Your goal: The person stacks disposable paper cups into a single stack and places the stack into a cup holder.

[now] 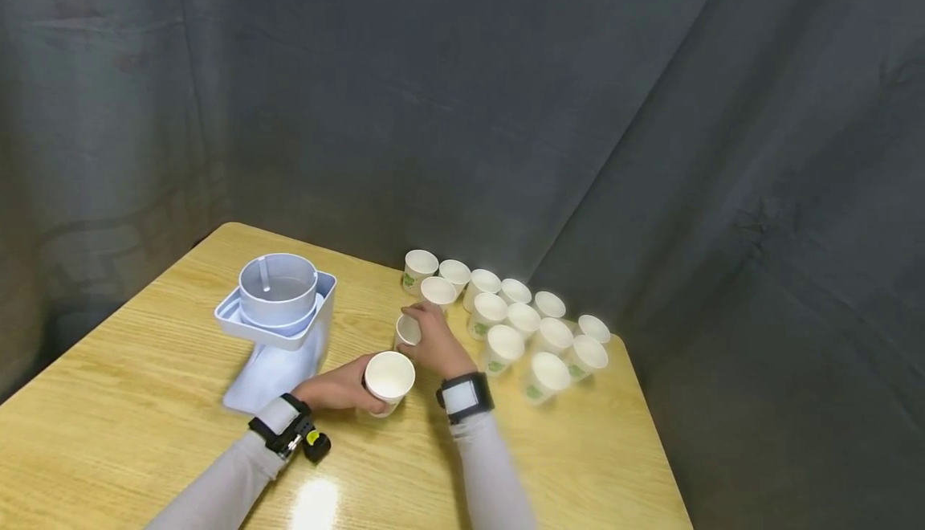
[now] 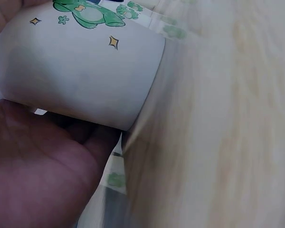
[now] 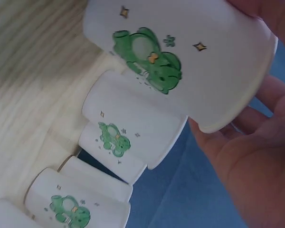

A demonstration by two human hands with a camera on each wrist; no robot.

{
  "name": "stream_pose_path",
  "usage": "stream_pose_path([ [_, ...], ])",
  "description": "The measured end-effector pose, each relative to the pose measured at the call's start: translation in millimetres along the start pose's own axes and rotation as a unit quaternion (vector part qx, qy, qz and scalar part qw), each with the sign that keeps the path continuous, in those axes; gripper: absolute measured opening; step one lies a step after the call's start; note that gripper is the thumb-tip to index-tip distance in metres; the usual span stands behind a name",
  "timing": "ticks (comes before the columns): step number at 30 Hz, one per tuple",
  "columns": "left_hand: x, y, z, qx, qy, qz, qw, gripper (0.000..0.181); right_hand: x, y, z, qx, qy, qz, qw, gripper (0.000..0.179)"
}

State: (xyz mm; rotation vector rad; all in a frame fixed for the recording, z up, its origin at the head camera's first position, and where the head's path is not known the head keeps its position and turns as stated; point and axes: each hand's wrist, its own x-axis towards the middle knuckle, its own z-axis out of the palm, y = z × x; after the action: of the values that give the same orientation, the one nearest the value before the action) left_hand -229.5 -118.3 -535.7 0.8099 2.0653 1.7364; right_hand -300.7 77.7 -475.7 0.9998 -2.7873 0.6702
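Sleeved forearms extended, left hand grips one paper cup, right hand another cup; light pressure should avoid denting.

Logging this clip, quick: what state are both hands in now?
Left hand: holding a white cup.
Right hand: holding another white cup.

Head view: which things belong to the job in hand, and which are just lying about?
In the job:
near paper cup, held by the left hand
far paper cup, held by the right hand
grouped bear-print cups, probably, as they match

Seemingly just lying about:
light-blue stand and round container, untouched; purpose unclear
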Motion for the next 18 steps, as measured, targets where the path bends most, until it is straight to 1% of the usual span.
stream_pose_path([
  [6, -0.6, 1.8, 0.2, 0.004, -0.008, -0.004, 1.0000, 0.075, -16.8, 0.1, -0.9, 0.029, 0.019, 0.023, 0.9991, 0.062],
  [10, -1.2, 1.1, 0.2, 0.000, -0.003, -0.005, 1.0000, 0.075, -25.8, -0.3, -4.4, 0.035, 0.030, 0.016, 0.9988, 0.061],
  [14, -0.9, -0.2, -0.6, -0.001, -0.003, -0.003, 1.0000, 0.075, -32.4, -0.3, -9.0, 0.033, 0.027, 0.020, 0.9989, 0.060],
  [18, -0.8, -2.0, -1.7, 0.000, -0.004, -0.005, 1.0000, 0.075, -38.8, -1.6, -14.6, 0.041, 0.010, 0.045, 0.9981, 0.063],
])
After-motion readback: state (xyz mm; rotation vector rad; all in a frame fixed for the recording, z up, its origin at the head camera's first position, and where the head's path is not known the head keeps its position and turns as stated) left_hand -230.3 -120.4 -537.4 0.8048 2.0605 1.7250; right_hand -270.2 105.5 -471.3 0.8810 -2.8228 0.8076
